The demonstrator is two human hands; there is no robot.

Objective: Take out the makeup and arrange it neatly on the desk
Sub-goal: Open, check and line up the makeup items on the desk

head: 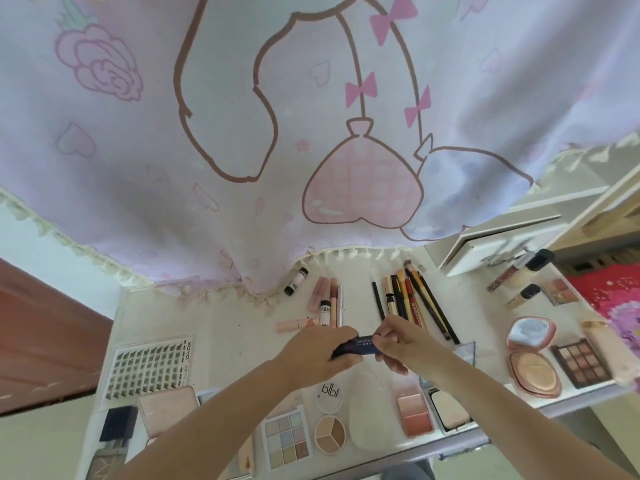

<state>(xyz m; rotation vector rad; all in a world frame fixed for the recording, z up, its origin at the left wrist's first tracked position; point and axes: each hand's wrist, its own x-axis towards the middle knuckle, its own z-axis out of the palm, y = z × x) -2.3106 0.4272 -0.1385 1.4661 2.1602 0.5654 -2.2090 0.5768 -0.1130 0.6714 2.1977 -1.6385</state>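
Both hands meet over the middle of the white desk [242,327] and hold a small dark blue tube [360,344] with a pale label. My left hand [317,355] grips its left end and my right hand [401,341] pinches its right end. Behind the hands lie lip tubes [327,299] and a row of pencils and brushes [412,299]. In front of them sit a pastel palette [285,436], a round three-colour compact [329,434], a white puff [369,410] and a blush pan [414,414].
A false-lash card [150,367] lies at the left. An open pink compact [531,351], a brown eyeshadow palette [580,363] and foundation bottles [523,268] stand at the right. A printed curtain [311,133] hangs over the desk's far edge. White drawers [498,244] sit at the back right.
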